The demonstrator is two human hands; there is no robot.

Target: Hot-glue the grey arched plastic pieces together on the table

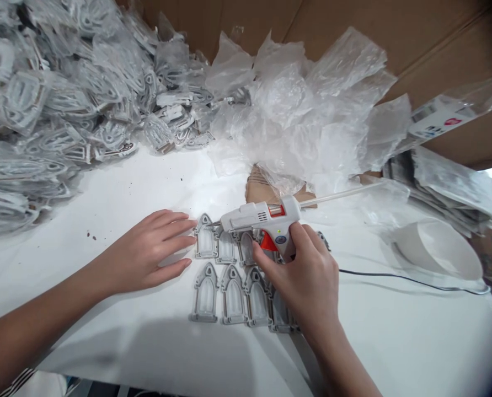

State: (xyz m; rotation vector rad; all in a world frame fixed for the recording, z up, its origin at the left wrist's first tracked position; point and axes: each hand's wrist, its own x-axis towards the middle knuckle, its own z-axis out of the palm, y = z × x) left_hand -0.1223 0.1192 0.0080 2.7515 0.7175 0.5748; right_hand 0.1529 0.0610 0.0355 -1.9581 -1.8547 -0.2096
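My right hand (308, 281) grips a white glue gun (246, 216) with a red trigger, a clear glue stick poking out of its back. The gun's tip points left, over the top of a grey arched frame (205, 242) at the left end of the upper row. Beside that piece, my left hand (155, 251) lies with its fingers stretched out, the fingertips at its left edge. Below is a second row of the same arched pieces (206, 295). My right hand and the gun hide part of both rows.
Many bagged grey pieces (68, 99) are heaped at the back left. Crumpled clear plastic bags (291, 105) lie at the back middle, above a piece of cardboard (257, 187). On the right are a white round container (440, 248) and a black cord (395, 274).
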